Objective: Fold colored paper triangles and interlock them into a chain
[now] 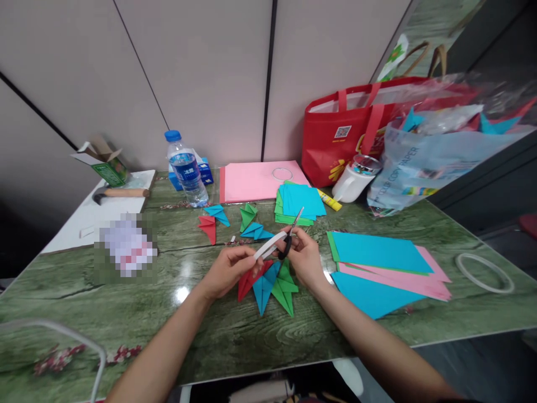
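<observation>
My left hand [232, 267] is closed on a white ring, seemingly a roll of tape [268, 245], held above the table and seen nearly edge-on. Closed in my right hand [305, 254] is a pair of scissors [296, 219], dark-handled, with the blades pointing up and away. The fingers of my right hand come close to the far end of the ring; whether they touch it I cannot tell. Under my hands lie folded paper pieces: a red one [246, 282], a blue one [263, 291] and a green one [286, 288], their upper ends partly hidden.
Several more folded pieces [216, 214] lie beyond my hands. Blue squares [302, 200] and a glue stick [330, 200] are farther back. On the right are coloured sheets [380, 252] and a white ring [484, 273]. A water bottle [187, 170], hammer [123, 192], mug [354, 182] and red bag [321, 140] stand around.
</observation>
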A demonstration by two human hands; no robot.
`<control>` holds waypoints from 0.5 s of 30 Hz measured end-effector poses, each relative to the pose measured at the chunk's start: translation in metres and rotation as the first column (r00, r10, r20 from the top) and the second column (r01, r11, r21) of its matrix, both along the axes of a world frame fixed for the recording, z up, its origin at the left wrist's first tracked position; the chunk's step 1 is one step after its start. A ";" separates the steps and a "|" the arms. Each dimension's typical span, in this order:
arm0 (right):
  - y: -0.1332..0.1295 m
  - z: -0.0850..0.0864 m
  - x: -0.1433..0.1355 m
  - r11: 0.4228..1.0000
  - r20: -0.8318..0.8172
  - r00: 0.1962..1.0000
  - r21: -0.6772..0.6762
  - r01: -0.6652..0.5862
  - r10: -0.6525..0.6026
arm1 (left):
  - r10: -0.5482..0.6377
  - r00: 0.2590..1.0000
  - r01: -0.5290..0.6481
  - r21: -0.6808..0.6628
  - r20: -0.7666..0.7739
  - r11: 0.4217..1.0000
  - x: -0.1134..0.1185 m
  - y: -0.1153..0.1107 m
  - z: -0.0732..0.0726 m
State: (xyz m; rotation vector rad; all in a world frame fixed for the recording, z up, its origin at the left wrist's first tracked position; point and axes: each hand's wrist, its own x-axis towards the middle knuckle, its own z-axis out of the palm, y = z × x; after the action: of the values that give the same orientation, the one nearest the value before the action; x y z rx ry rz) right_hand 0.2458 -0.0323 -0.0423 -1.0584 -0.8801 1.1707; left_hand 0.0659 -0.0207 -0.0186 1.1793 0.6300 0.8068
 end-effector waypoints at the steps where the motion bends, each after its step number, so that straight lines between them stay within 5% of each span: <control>1: 0.000 0.000 0.000 1.000 -0.001 1.000 0.000 -0.005 0.005 | 0.006 1.000 -0.007 -0.002 -0.005 1.000 0.000 0.000 0.000; 15: 0.000 0.001 0.001 1.000 0.013 1.000 0.011 -0.022 0.022 | 0.047 0.995 -0.043 -0.048 0.087 0.998 0.004 -0.002 0.003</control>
State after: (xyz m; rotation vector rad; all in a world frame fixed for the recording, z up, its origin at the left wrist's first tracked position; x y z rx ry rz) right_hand 0.2468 -0.0321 -0.0413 -1.0509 -0.9090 1.1776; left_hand 0.0697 -0.0225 -0.0155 1.0847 0.6010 0.8738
